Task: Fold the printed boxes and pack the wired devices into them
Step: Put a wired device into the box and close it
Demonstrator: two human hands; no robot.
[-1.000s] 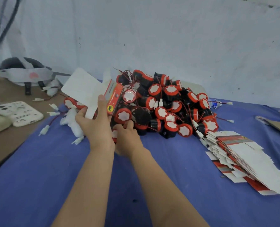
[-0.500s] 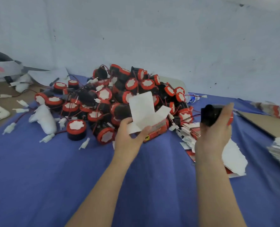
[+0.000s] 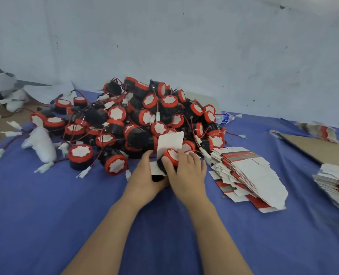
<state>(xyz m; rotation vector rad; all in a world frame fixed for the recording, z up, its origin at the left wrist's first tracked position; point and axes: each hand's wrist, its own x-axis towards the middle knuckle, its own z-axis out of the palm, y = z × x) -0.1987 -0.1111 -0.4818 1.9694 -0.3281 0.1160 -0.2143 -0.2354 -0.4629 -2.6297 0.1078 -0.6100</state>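
Your hands, apart half a second ago, have met. Your right hand curls its fingers round the device, pressing it into the box that your left hand grips. The device's red cap faces up towards you, its axis tilted, and the box's white flap stands upright behind it, at the near edge of the pile on the blue cloth.

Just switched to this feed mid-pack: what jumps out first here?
A big heap of red-capped wired devices fills the middle of the blue cloth. Just in front, the left hand holds a printed box while the right hand grips one device at its open end; a fanned stack of flat boxes lies to the right.
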